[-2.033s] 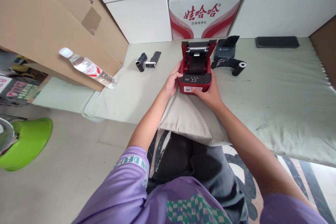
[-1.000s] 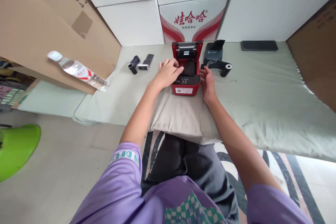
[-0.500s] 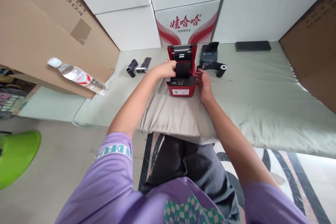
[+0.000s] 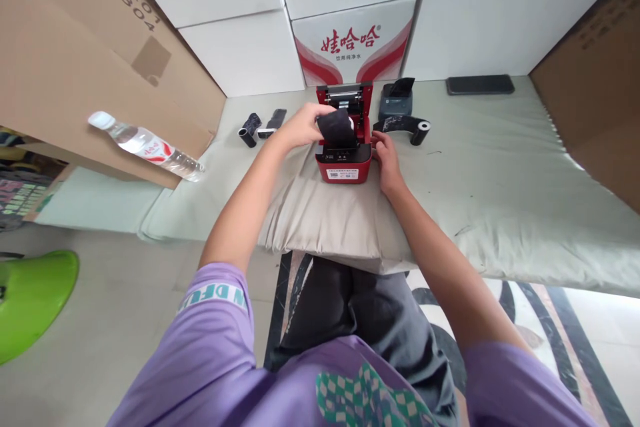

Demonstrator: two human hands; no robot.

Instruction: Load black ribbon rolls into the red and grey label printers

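Observation:
A small red and black label printer [image 4: 343, 172] stands on the padded bench with its lid [image 4: 345, 97] tipped up and back. My left hand [image 4: 304, 125] pinches a roll of black paper [image 4: 336, 128] at its left side and holds it tilted over the printer's open bay. A sliver of the roll's pale end shows at its right. My right hand [image 4: 387, 159] rests against the printer's right side, its fingers loosely bent and apart, gripping nothing. Whether the fingertips press on the casing is hard to see.
Right of the printer are a loose black roll [image 4: 419, 133] with its strip unrolled, a dark blue-grey device [image 4: 395, 105] and a black phone-like slab [image 4: 480, 85]. Two small rolls, one black [image 4: 247, 137], lie left. A water bottle [image 4: 145, 145] leans by a carton [image 4: 100, 60]. White boxes [image 4: 350, 47] stand behind.
My left hand has lifted the black roll up and slightly left out of the printer's bay, and the roll now tilts. My right hand stays beside the printer.

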